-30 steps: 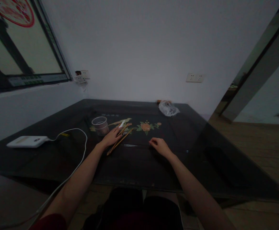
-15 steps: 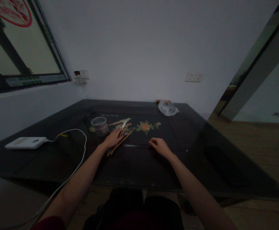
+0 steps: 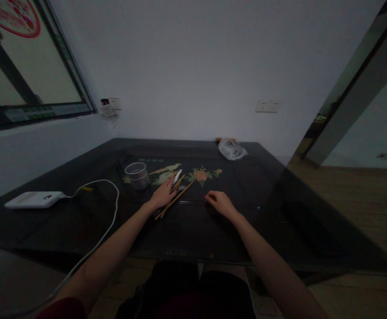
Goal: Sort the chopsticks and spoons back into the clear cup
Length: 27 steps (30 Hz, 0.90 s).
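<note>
My left hand (image 3: 163, 195) lies palm down over a small heap of utensils, its fingers stretched out flat. Thin wooden chopsticks (image 3: 184, 189) stick out to its right and below. A white handle (image 3: 178, 175) shows past the fingertips. Beside the chopsticks is a shiny metal piece, perhaps a spoon bowl (image 3: 181, 188); the palm hides the rest. To the left of this hand stands a clear plastic cup (image 3: 138, 177), upright and apart from it. My right hand (image 3: 220, 203) rests on the dark table (image 3: 193, 235), fingers curled together, with nothing visible in them.
A white device (image 3: 34, 200) with a white cable (image 3: 117, 204) lies at the left; the cable runs toward my left arm. A crumpled clear plastic bag (image 3: 232, 149) sits near the wall. On the right is a dark flat object (image 3: 313, 228). The tabletop has a painted flower (image 3: 200, 175).
My left hand has slid a little to the right across the table, and the chopsticks and white handle have shifted with it. My right hand has stayed almost still.
</note>
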### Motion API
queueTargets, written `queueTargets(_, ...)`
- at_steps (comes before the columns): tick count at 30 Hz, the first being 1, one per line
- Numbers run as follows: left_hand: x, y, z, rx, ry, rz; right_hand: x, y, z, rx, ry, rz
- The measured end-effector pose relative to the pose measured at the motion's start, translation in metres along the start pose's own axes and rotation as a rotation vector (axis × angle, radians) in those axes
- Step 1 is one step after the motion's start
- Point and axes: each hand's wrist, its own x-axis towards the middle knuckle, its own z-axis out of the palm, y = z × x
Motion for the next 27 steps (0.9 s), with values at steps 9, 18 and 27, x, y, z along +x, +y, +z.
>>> queueTargets(9, 0.003, 0.048, 0.01, 0.005, 0.005, 0.072, -0.003, -0.008, -0.004, -0.016, 0.035, 0.04)
queueTargets(18, 0.012, 0.109, 0.03, 0.014, 0.007, 0.099, 0.001, -0.002, -0.002, -0.079, 0.092, 0.114)
queueTargets(27, 0.02, 0.161, 0.052, -0.024, 0.065, -0.013, 0.001, 0.006, -0.011, -0.143, 0.167, 0.231)
